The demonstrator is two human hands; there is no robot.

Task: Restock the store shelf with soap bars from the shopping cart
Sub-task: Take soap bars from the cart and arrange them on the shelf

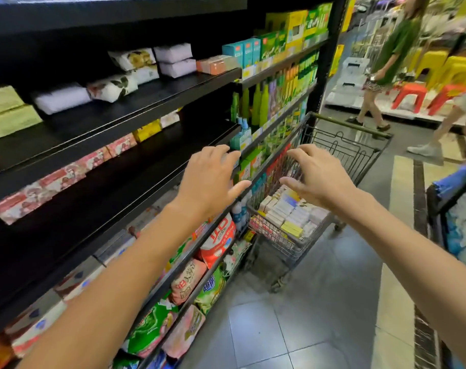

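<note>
Both hands reach out empty, fingers spread, left hand (209, 179) and right hand (315, 177), soap bars (290, 213) stacked in the shopping cart (341, 158) right of centre, seemingly nearer the right.

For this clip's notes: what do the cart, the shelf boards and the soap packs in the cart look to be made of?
Cart: metal wire, grey and dull, by its thin welded grid.
Shelf boards: probably black painted metal; smooth with a faint sheen along thin edges.
Soap packs: apparently printed cardboard boxes, with flat faces and sharp corners; too small to be sure.
</note>
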